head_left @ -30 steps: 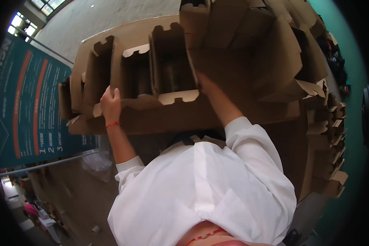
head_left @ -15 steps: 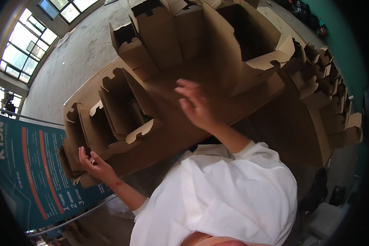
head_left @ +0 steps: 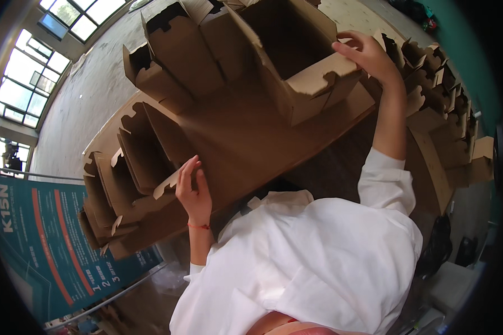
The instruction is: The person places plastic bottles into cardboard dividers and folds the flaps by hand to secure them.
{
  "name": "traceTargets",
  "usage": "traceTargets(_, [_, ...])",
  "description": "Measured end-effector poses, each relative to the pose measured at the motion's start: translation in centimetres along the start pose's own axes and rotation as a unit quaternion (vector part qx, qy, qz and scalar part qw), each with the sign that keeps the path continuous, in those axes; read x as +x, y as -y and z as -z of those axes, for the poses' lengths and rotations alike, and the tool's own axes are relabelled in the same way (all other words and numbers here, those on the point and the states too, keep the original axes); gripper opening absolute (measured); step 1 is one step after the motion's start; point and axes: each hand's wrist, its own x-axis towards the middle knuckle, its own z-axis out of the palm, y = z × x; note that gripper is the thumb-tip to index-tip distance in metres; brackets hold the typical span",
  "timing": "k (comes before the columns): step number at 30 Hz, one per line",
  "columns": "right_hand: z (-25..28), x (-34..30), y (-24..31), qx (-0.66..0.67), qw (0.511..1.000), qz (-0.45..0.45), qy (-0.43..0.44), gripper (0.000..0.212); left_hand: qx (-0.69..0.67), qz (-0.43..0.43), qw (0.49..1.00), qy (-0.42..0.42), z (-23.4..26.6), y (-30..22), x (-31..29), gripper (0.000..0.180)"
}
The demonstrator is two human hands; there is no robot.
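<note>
A large open cardboard box (head_left: 318, 84) stands at the far edge of the brown work surface, its cut flap turned toward me. My right hand (head_left: 371, 56) has its fingers curled over the box's right rim near the corner. My left hand (head_left: 194, 192) is raised beside a group of open cardboard boxes (head_left: 142, 151) on the left, fingers extended and thumb apart, holding nothing. It is nearest the notched flap of the closest of those boxes; I cannot tell whether it touches the flap.
Several tall cardboard boxes (head_left: 179, 56) stand at the far left of the surface (head_left: 229, 134). More small notched boxes (head_left: 441, 111) crowd the right side. A teal printed banner (head_left: 50, 240) with a metal rail is at the left. Black bags (head_left: 439, 240) lie on the floor at right.
My right hand has moved right and away from me, onto the large box's rim. My left hand has moved right, from the outer left boxes to the nearer flap. The view has shifted slightly.
</note>
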Motion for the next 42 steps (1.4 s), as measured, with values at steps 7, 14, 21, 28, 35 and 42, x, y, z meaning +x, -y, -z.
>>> traceTargets(7, [-2.6, 3.9, -1.4, -0.245, 0.969, 0.019, 0.001, 0.046, -0.012, 0.038, 0.999, 0.01, -1.2, -0.9, -1.4, 0.029])
traceTargets(14, [-8.8, -2.9, 1.1, -0.077, 0.982, 0.174, -0.016, 0.04, 0.062, 0.035, 0.996, -0.061, -1.5, -0.1, -3.6, 0.023])
traceTargets(21, [-24.8, -3.1, 2.5, -0.025, 0.965, 0.002, 0.26, 0.037, 0.099, 0.102, 0.983, -0.114, -1.8, 0.5, -5.4, 0.019])
traceTargets(28, [-20.2, -2.4, -0.3, 0.019, 0.974, 0.227, 0.008, 0.04, 0.095, 0.04, 0.986, -0.132, -2.4, -0.9, -5.5, 0.016])
traceTargets(35, [-16.9, -2.4, -6.7, 0.101, 0.994, -0.029, 0.001, 0.052, 0.008, -0.012, 0.996, -0.086, -4.2, -0.9, -4.7, 0.024])
traceTargets(42, [-18.7, -2.0, -8.2, -0.275, 0.943, 0.188, 0.017, 0.069, -0.097, -0.031, 0.995, 0.015, -5.9, -0.5, -5.2, 0.034])
